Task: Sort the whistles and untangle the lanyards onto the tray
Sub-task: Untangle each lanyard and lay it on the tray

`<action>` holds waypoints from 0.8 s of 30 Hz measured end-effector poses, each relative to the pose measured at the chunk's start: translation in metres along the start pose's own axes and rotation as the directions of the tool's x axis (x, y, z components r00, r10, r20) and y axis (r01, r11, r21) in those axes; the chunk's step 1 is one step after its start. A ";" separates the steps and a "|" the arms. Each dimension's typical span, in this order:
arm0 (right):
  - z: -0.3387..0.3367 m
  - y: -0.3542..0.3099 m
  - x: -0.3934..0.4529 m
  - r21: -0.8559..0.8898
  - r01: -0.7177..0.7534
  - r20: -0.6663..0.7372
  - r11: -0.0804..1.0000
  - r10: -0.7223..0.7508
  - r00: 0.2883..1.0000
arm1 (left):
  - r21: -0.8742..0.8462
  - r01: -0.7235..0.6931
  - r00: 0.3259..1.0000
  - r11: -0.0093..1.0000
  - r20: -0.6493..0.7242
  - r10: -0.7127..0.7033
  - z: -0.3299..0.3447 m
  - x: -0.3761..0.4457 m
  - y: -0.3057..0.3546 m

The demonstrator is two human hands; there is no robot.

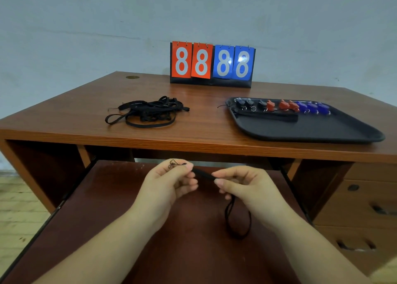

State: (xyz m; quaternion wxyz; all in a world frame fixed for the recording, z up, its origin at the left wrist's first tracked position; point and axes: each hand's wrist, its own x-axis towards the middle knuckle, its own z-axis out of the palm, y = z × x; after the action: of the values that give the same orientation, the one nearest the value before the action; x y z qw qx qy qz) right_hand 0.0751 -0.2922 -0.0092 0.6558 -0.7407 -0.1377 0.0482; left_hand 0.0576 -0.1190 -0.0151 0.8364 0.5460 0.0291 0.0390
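A black tray [311,131] lies on the right of the desk. Along its far side stand black whistles [249,104], red whistles [283,105] and blue whistles [311,107] in a row, with a straightened lanyard [268,116] in front of them. A tangled heap of black lanyards [148,112] lies on the desk's left half. Below the desk edge, my left hand [171,182] pinches one end of a black lanyard [203,174], and my right hand [242,185] pinches it further along. Its loop hangs under my right hand.
A flip scoreboard [211,63] showing 8s stands at the back of the wooden desk [193,133]. A pulled-out keyboard shelf [120,197] lies beneath my hands. Drawers [361,208] are at the right.
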 end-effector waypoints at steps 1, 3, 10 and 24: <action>-0.004 -0.001 0.001 -0.032 0.007 -0.011 0.999 -0.007 1.000 | 0.011 -0.009 1.000 1.000 -0.017 0.009 -0.003 0.002 0.002; -0.014 -0.003 0.003 -0.077 0.015 -0.028 0.997 -0.017 0.999 | 0.036 -0.024 0.998 0.999 -0.052 0.026 -0.009 0.007 0.005; -0.046 0.000 0.010 -0.068 -0.021 -0.095 0.997 0.015 0.995 | 0.100 -0.050 0.984 0.994 -0.164 0.066 -0.028 0.020 0.012; -0.058 -0.001 0.013 -0.029 -0.026 -0.172 0.999 0.021 0.985 | 0.360 -0.171 0.963 0.917 -0.135 0.232 -0.039 0.023 0.016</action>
State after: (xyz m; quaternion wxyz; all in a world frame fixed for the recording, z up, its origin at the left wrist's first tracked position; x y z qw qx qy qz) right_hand 0.1019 -0.3447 0.0012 0.6531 -0.7537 -0.0727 -0.0100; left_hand 0.0763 -0.0747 -0.0161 0.7133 0.6786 0.0523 0.1673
